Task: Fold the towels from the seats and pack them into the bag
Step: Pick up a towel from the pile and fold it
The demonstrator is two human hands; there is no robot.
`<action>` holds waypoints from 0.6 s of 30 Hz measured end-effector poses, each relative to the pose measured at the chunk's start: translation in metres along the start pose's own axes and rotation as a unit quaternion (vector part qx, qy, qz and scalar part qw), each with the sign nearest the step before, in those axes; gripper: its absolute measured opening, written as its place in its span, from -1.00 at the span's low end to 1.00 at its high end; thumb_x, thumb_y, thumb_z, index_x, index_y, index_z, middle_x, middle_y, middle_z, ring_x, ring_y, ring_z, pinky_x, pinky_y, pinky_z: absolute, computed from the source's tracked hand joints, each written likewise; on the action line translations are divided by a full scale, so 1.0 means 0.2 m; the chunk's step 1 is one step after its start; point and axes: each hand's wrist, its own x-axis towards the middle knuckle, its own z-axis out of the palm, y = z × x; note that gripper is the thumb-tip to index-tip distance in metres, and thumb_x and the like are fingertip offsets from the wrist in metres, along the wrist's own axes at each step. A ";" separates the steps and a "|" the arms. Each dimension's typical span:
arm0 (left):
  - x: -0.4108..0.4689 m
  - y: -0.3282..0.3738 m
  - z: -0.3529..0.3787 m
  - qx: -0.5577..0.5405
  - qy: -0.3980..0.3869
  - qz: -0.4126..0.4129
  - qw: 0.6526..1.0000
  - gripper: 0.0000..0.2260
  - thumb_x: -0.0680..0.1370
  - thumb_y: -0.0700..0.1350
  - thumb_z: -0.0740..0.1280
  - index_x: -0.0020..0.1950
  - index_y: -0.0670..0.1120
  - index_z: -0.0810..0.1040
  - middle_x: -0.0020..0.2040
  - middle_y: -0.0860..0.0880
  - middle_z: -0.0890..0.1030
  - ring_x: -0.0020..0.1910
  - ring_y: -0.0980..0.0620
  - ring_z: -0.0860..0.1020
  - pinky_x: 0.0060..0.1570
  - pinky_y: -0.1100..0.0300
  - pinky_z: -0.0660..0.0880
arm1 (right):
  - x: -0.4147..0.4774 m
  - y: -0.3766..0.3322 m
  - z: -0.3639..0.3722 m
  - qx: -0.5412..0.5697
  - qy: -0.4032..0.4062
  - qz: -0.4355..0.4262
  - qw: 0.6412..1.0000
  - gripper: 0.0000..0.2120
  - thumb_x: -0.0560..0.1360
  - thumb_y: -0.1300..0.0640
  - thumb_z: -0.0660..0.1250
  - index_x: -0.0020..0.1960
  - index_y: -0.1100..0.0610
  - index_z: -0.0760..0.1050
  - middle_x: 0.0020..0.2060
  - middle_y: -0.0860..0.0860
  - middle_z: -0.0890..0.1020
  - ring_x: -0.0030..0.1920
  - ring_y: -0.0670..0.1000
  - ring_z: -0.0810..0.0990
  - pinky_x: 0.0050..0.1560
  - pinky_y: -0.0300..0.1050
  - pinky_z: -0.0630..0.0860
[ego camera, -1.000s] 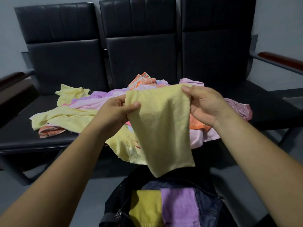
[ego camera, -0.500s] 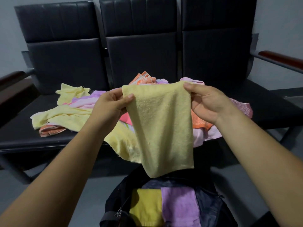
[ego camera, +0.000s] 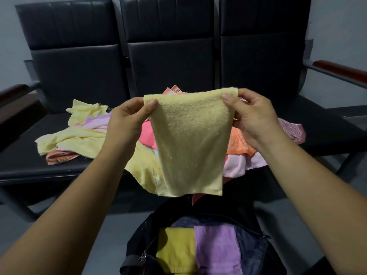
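Your left hand (ego camera: 127, 119) and right hand (ego camera: 253, 114) pinch the yellow towel (ego camera: 190, 143) by its top corners, centre frame. It hangs, apparently doubled, above the bag (ego camera: 250, 251).

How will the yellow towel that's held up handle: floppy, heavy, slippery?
Likely floppy: the towel hangs limp from its top corners, narrowing toward the bottom. Probably light: the left hand and right hand carry it by pinches at the top corners alone. Probably not slippery: the surface looks like nubby terry.
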 end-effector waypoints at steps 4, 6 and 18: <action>-0.02 0.02 0.02 -0.046 -0.018 -0.019 0.999 -0.78 0.58 -0.04 0.35 0.15 -0.11 0.62 -0.13 0.06 0.70 -0.10 0.07 0.65 0.02 0.07 0.61 | -0.02 -0.01 0.01 0.015 -0.071 0.006 0.997 -0.75 0.54 0.18 0.43 0.21 0.02 0.60 -0.02 0.01 0.72 0.00 0.06 0.69 -0.06 0.02 0.63; -0.02 0.03 0.02 -0.013 -0.044 -0.014 0.999 -0.77 0.63 -0.08 0.31 0.29 -0.02 0.55 -0.10 0.08 0.71 -0.08 0.07 0.67 -0.02 0.07 0.65 | -0.02 -0.02 0.00 0.025 -0.143 0.026 0.989 -0.63 0.55 0.25 0.41 0.30 -0.03 0.50 0.08 0.02 0.71 0.12 0.11 0.69 0.04 0.03 0.66; 0.06 -0.09 0.06 -0.075 -0.038 -0.197 0.977 -0.86 0.60 -0.29 0.33 0.13 -0.31 0.58 -0.07 -0.14 0.71 -0.08 -0.04 0.67 -0.11 0.22 0.63 | 0.08 0.07 0.01 -0.002 0.002 0.100 0.995 -0.57 0.46 0.32 0.51 0.28 0.28 0.47 0.00 0.10 0.69 -0.03 0.04 0.71 -0.02 -0.04 0.67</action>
